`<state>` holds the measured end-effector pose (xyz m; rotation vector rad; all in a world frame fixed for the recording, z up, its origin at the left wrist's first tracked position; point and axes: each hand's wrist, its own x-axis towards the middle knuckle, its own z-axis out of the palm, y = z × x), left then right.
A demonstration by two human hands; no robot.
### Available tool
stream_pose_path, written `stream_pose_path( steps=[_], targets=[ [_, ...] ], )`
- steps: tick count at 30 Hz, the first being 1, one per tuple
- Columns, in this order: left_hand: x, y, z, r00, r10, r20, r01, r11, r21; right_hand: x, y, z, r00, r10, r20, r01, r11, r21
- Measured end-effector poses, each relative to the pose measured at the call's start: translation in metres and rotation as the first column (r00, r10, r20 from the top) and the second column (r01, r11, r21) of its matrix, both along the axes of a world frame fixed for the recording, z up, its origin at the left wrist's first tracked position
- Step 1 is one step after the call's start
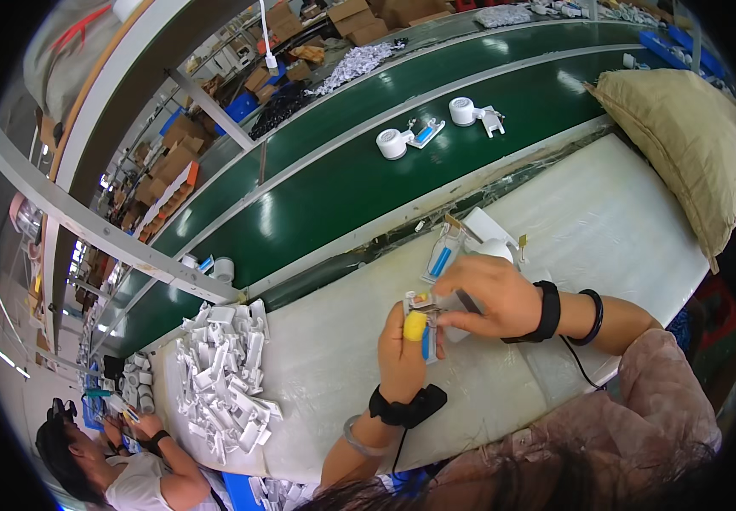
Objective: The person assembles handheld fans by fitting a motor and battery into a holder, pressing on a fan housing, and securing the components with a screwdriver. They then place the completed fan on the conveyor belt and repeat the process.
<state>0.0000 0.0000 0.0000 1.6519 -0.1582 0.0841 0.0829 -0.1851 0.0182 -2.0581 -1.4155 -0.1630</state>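
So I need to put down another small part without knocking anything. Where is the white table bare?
The white table is bare on the right, between the hands and the tan sack. There is also a bare strip between the pile of white parts and the left hand. It is crowded at that pile and around the right hand, where white and blue pieces lie.

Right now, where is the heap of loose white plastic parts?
In the head view, the heap of white parts lies on the white table, to the left of the left hand.
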Motion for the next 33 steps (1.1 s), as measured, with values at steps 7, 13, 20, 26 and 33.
stream_pose_path(
  steps=[7,13,20,26,33],
  targets=[
    [-0.001,0.015,0.023,0.995,-0.002,-0.096,-0.047,0.861,-0.507,0.008,0.009,-0.004,0.899,0.145,-0.413,-0.046,0.970,0.239],
    [0.004,0.021,0.019,0.993,0.068,-0.093,-0.102,0.890,-0.444,0.011,-0.004,0.020,0.888,0.108,-0.447,0.020,0.962,0.272],
    [0.002,0.014,0.019,0.988,-0.017,-0.151,-0.005,0.990,-0.143,0.021,-0.019,0.034,0.852,0.137,-0.505,0.087,0.914,0.395],
    [0.004,0.009,0.020,0.964,-0.172,-0.205,0.170,0.985,-0.028,0.028,-0.032,0.044,0.929,0.126,-0.348,-0.043,0.971,0.235],
    [0.002,-0.004,0.009,0.932,-0.269,-0.244,0.269,0.963,-0.034,0.040,-0.043,0.041,0.819,0.097,-0.565,-0.104,0.994,0.021]
  ],
)
